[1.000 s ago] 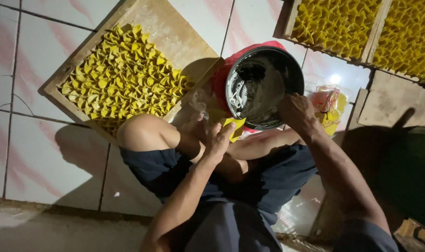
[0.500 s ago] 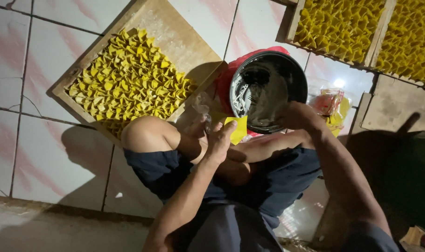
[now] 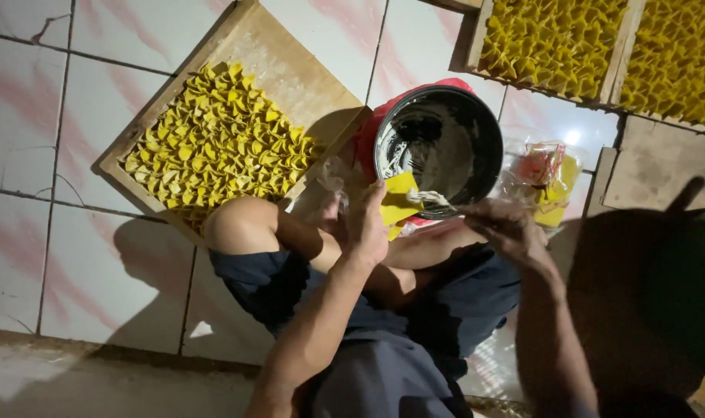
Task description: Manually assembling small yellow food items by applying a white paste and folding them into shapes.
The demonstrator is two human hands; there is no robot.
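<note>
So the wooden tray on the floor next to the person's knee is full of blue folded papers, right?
Not quite. The wooden tray by the knee holds yellow folded papers, not blue ones, and they fill only part of it. The head view shows this. The left hand holds a yellow paper too, near the black bucket.

Left hand (image 3: 368, 220) raised, fingers curled — right hand (image 3: 503, 228) pinched, forearms angled inward
</note>
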